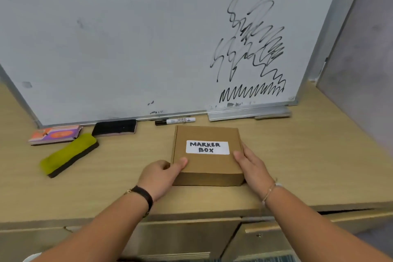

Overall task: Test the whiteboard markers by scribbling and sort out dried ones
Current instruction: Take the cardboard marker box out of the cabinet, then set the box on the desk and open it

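Observation:
A closed brown cardboard box (pixel 207 164) labelled "MARKER BOX" sits on the wooden counter (pixel 297 155). My left hand (pixel 161 174) grips its near left corner, thumb on the lid. My right hand (pixel 251 164) holds its right side, thumb on the lid. Behind the box a single white marker with a black cap (pixel 175 121) lies along the foot of the whiteboard (pixel 127 38). Black scribbles (pixel 253 49) cover the board's lower right part.
Three erasers lie at the left: a black one (pixel 114 127), a green one (pixel 69 154) and an orange-and-purple one (pixel 54 134). A metal tray piece (pixel 248 112) lies under the board's right corner. A grey wall (pixel 361 70) stands at right. Cabinet doors sit below the counter edge.

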A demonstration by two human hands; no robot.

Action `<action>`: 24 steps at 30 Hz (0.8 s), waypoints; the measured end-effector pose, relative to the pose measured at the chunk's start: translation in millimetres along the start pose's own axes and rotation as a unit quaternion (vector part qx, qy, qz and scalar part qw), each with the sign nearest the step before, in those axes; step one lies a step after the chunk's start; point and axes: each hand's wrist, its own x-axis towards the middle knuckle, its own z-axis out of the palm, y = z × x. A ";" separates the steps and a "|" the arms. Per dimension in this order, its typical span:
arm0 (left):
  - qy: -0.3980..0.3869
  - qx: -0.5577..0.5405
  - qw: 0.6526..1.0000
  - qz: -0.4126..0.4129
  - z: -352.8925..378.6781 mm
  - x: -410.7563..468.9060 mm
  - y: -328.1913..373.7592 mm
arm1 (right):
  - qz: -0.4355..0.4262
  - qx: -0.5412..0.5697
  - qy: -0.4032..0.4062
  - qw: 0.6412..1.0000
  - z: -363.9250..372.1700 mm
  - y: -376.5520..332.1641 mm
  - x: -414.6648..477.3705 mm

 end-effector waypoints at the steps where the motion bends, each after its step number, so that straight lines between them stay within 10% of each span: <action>1: 0.034 0.134 0.989 0.053 -7.1 10.2 1.4 | -0.004 0.008 0.012 1.000 2.7 2.8 7.0; 14: 0.099 0.323 0.900 0.275 -62.0 154.2 7.3 | -0.192 -0.127 0.154 0.961 10.0 10.6 26.4; 24: 0.041 0.365 0.897 0.246 -55.8 185.6 27.8 | -0.335 -0.292 0.106 0.889 19.0 12.5 23.9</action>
